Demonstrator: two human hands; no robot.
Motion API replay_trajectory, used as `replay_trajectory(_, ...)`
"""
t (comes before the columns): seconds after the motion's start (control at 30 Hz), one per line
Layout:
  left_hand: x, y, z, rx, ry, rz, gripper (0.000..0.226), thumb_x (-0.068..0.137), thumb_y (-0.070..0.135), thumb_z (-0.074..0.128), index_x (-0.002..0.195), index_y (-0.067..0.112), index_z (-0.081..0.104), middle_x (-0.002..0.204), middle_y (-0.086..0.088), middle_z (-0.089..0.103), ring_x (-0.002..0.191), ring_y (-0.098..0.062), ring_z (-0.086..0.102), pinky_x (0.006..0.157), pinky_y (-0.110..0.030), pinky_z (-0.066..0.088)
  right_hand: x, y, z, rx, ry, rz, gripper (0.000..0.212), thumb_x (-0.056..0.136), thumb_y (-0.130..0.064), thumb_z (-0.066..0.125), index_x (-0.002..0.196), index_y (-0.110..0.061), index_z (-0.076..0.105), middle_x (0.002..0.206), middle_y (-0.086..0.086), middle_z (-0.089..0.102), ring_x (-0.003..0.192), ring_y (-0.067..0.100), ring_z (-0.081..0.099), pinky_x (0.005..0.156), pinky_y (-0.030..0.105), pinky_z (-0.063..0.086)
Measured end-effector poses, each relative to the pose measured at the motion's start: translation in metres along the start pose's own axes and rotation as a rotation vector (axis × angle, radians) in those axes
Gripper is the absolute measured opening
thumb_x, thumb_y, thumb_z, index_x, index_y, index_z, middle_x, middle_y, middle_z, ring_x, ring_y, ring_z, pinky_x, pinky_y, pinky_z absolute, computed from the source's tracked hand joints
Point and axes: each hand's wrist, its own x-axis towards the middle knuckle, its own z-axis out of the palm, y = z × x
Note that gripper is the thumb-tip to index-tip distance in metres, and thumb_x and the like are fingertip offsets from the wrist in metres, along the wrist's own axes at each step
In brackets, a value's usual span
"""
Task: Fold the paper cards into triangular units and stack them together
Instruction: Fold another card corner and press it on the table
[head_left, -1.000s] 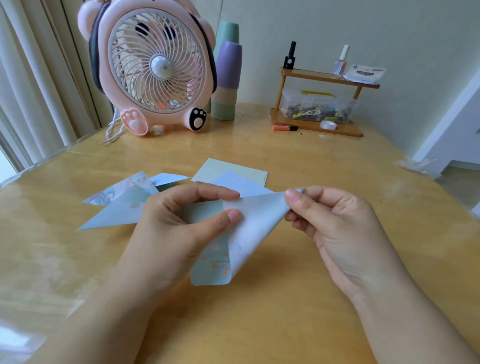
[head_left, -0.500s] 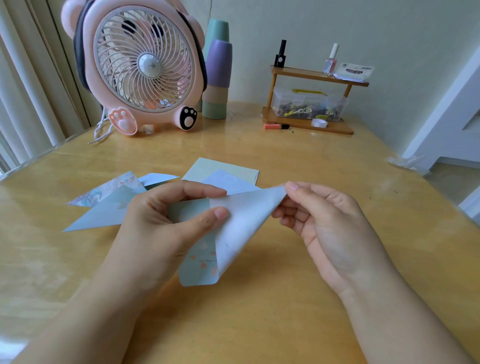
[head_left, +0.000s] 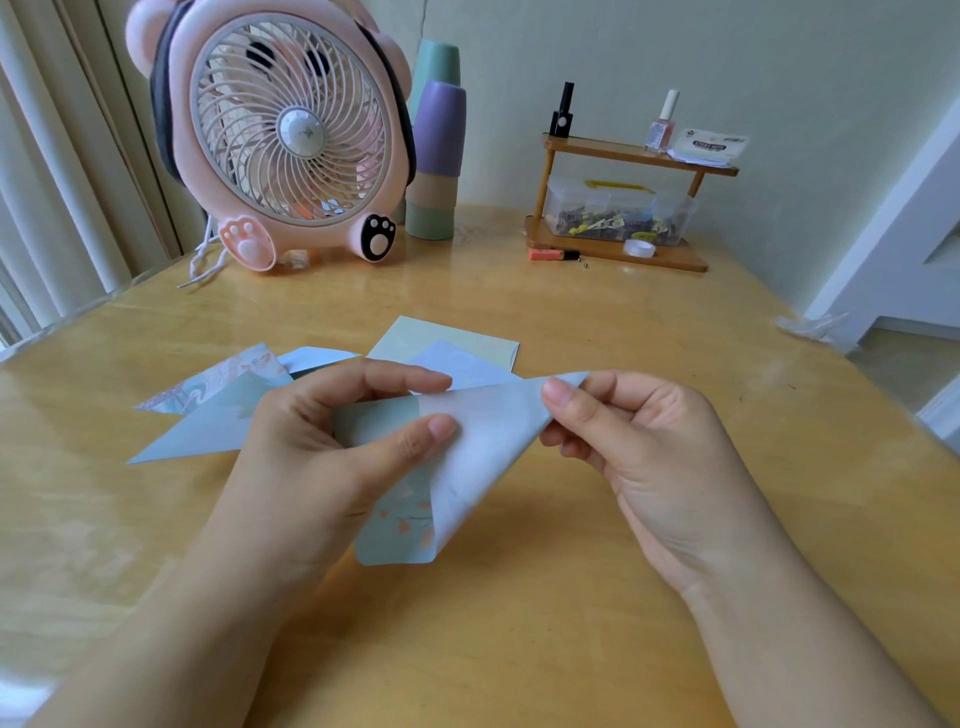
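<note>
A pale blue paper card (head_left: 478, 457) with pink blossoms on its lower flap is held above the wooden table (head_left: 519, 623), bent over on itself. My left hand (head_left: 332, 447) pinches its left part between thumb and fingers. My right hand (head_left: 639, 457) pinches its upper right corner between thumb and forefinger. Behind my left hand lie folded triangular units (head_left: 208, 421) in blue and patterned paper. Flat cards, a pale green one (head_left: 447, 338) and a blue one (head_left: 457, 364), lie just beyond the held card.
A pink bear-shaped fan (head_left: 291, 135) stands at the back left with stacked cups (head_left: 436, 156) beside it. A small wooden shelf (head_left: 623, 208) with bottles, a clear box and tape sits at the back right. The table's right edge drops off near a white door frame.
Both hands keep the same pinch on the card; the fold has barely altered. The view has shifted slightly, nothing else on the table has moved.
</note>
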Motion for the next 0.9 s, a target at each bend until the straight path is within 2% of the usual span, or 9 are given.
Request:
replay_trajectory(0.07, -0.0003, 0.0006, -0.0004, -0.001, -0.004, -0.008, 0.022, 0.053, 0.037, 0.079, 0.075, 0.038, 0.075, 0.084, 0.016, 0.071, 0.077, 0.000, 0.063, 0.065, -0.012, 0.050, 0.0003, -0.0001, -0.0003, 0.005, -0.004, -0.009, 0.014, 0.062, -0.031, 0.070, 0.055, -0.019, 0.068, 0.061, -0.001, 0.065, 0.058, 0.008, 0.058, 0.063, 0.022, 0.045)
replay_trajectory(0.2, -0.0001, 0.0012, 0.0005, -0.032, 0.008, -0.037, 0.017, 0.059, 0.026, 0.076, 0.073, 0.036, 0.075, 0.078, 0.013, 0.069, 0.071, -0.002, 0.062, 0.062, -0.014, 0.049, 0.0009, 0.0011, -0.0004, 0.011, -0.011, -0.013, 0.013, 0.062, -0.030, 0.070, 0.055, -0.018, 0.069, 0.060, 0.000, 0.065, 0.058, 0.008, 0.058, 0.063, 0.020, 0.045)
replay_trajectory(0.37, 0.0002, 0.0008, -0.0002, -0.025, -0.001, -0.050, 0.020, 0.057, 0.029, 0.079, 0.074, 0.036, 0.075, 0.074, 0.011, 0.062, 0.067, -0.004, 0.056, 0.060, -0.017, 0.045, 0.0017, 0.0026, -0.0012, 0.015, -0.009, -0.005, 0.014, 0.062, -0.029, 0.070, 0.057, -0.016, 0.070, 0.060, 0.001, 0.065, 0.058, 0.009, 0.058, 0.063, 0.019, 0.046)
replay_trajectory(0.53, -0.0001, -0.0001, -0.0011, -0.027, -0.013, -0.032, 0.026, 0.051, 0.043, 0.076, 0.076, 0.035, 0.075, 0.083, 0.011, 0.069, 0.077, -0.005, 0.062, 0.072, -0.028, 0.048, 0.0018, 0.0035, -0.0012, 0.015, -0.007, 0.003, 0.014, 0.062, -0.029, 0.070, 0.059, -0.016, 0.071, 0.061, 0.002, 0.066, 0.059, 0.009, 0.059, 0.065, 0.022, 0.046)
replay_trajectory(0.77, 0.0000, -0.0001, -0.0003, 0.012, -0.015, -0.006, 0.022, 0.053, 0.041, 0.077, 0.074, 0.037, 0.075, 0.083, 0.012, 0.071, 0.078, -0.002, 0.064, 0.069, -0.020, 0.052, 0.0034, 0.0048, -0.0019, 0.018, -0.036, -0.026, 0.012, 0.073, -0.022, 0.075, 0.062, -0.018, 0.072, 0.065, 0.000, 0.067, 0.062, 0.009, 0.060, 0.064, 0.020, 0.046)
replay_trajectory(0.9, 0.0002, -0.0005, -0.0003, 0.003, -0.008, 0.004, 0.017, 0.057, 0.029, 0.080, 0.072, 0.037, 0.075, 0.080, 0.013, 0.071, 0.076, -0.001, 0.063, 0.067, -0.015, 0.050, 0.0044, 0.0058, -0.0018, 0.032, -0.040, -0.037, 0.019, 0.077, -0.024, 0.059, 0.066, -0.018, 0.073, 0.069, 0.000, 0.068, 0.065, 0.010, 0.061, 0.064, 0.021, 0.045)
